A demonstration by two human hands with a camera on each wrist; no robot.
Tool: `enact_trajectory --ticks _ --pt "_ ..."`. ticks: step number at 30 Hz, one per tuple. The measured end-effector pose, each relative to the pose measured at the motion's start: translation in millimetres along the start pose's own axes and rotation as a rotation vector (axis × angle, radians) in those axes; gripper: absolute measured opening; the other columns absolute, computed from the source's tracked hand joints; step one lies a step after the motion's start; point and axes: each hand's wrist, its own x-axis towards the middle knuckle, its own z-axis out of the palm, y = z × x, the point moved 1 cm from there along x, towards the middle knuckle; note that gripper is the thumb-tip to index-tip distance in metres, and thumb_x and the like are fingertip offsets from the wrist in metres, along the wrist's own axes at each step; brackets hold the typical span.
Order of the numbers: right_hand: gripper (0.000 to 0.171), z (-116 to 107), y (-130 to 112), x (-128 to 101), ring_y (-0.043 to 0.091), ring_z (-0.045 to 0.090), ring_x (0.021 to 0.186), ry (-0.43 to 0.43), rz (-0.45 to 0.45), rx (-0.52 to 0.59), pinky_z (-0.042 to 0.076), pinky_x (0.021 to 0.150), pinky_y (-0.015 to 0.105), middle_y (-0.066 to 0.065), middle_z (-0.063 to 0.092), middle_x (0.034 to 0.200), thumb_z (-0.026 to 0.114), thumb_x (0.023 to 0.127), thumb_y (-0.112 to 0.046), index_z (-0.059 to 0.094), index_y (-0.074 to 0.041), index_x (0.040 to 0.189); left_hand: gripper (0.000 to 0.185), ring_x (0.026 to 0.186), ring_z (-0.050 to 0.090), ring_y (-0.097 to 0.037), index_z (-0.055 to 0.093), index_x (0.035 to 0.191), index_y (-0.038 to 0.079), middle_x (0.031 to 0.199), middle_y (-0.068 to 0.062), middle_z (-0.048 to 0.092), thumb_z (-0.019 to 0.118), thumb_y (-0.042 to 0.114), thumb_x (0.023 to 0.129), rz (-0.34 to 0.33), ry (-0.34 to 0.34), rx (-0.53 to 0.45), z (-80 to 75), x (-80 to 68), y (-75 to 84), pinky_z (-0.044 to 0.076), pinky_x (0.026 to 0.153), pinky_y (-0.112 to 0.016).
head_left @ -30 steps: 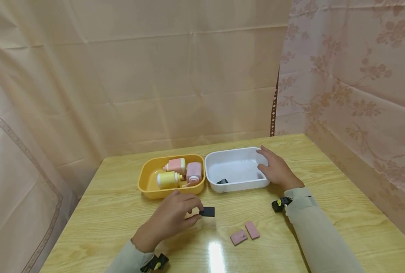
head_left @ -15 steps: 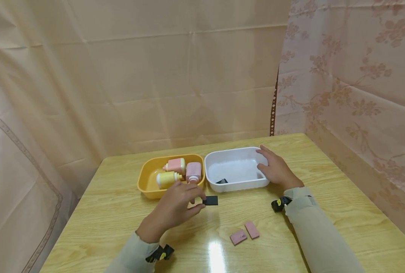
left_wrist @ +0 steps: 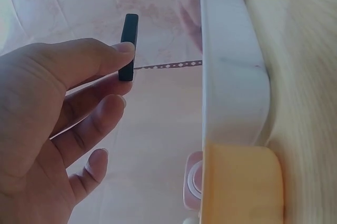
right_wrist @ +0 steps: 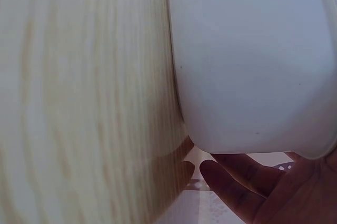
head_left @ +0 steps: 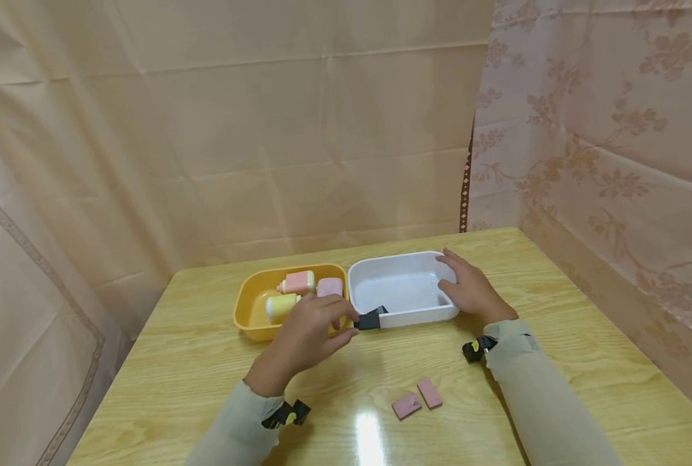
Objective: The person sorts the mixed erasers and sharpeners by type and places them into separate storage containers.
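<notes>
Between thumb and forefinger my left hand [head_left: 306, 333] pinches a thin, flat black rectangular block [head_left: 370, 321]. In the head view the block overlaps the near left wall of the white tub [head_left: 418, 316]. Seen edge-on in the left wrist view, the black block [left_wrist: 129, 47] is higher than the tub's rim, with the other fingers spread loosely. My right hand [head_left: 472, 291] grips the tub's right end, thumb over the inside and fingers along the outside. Another dark piece [head_left: 382, 309] lies inside the tub's near left corner.
A yellow tub [head_left: 252, 331] touching the white one holds a pink bottle [head_left: 298, 281], a yellow bottle [head_left: 279, 307] and a mauve bottle [head_left: 329, 286], partly behind my left hand. Two flat pink blocks [head_left: 406, 406] lie on the wooden table [head_left: 171, 388] nearer me.
My left hand has carried the black block up and forward, from over the table to the white tub's near wall. The right hand has stayed on the tub.
</notes>
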Motion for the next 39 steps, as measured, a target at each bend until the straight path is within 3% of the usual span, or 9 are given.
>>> enact_trajectory --ticks 9,16,25,33,39 --pt "0.06 1 0 1 0.045 0.021 0.156 0.009 0.008 0.006 0.02 0.122 0.065 0.015 0.019 0.173 0.055 0.102 -0.02 0.039 -0.01 0.159 0.015 0.072 0.062 -0.007 0.075 0.095 0.019 0.09 0.007 0.074 0.086 0.022 0.085 -0.006 0.03 -0.063 -0.4 10.6 -4.8 0.049 0.069 -0.025" --pt "0.061 1 1 1 0.045 0.02 0.156 -0.001 0.021 0.01 0.02 0.122 0.066 0.013 0.017 0.173 0.055 0.102 -0.021 0.038 -0.011 0.16 0.015 0.071 0.057 -0.011 0.075 0.095 0.016 0.085 0.006 0.069 0.086 0.018 0.084 0.0 0.071 -0.113 -3.0 16.5 -10.2 0.047 0.063 -0.019" --pt "0.062 0 1 2 0.043 0.019 0.157 -0.01 0.036 0.003 0.019 0.122 0.066 0.011 0.017 0.174 0.055 0.102 -0.021 0.037 -0.012 0.16 0.014 0.07 0.062 -0.009 0.076 0.096 0.017 0.092 0.006 0.075 0.085 0.02 0.086 -0.019 0.106 -0.1 -10.2 31.2 -13.8 0.049 0.064 -0.02" --pt "0.061 1 1 2 0.043 0.02 0.157 -0.008 0.037 -0.004 0.019 0.122 0.066 0.011 0.017 0.174 0.055 0.102 -0.022 0.038 -0.012 0.16 0.014 0.071 0.063 -0.016 0.076 0.099 0.017 0.099 0.003 0.075 0.083 0.023 0.089 -0.105 0.115 -0.151 -16.1 45.2 -16.9 0.046 0.06 -0.023" --pt "0.06 1 0 1 0.044 0.02 0.157 -0.007 0.034 -0.008 0.019 0.122 0.066 0.012 0.017 0.173 0.055 0.102 -0.021 0.039 -0.011 0.159 0.014 0.074 0.063 -0.017 0.077 0.101 0.018 0.094 0.002 0.073 0.082 0.024 0.09 -0.177 0.148 -0.201 -23.2 54.4 -19.6 0.047 0.061 -0.026"
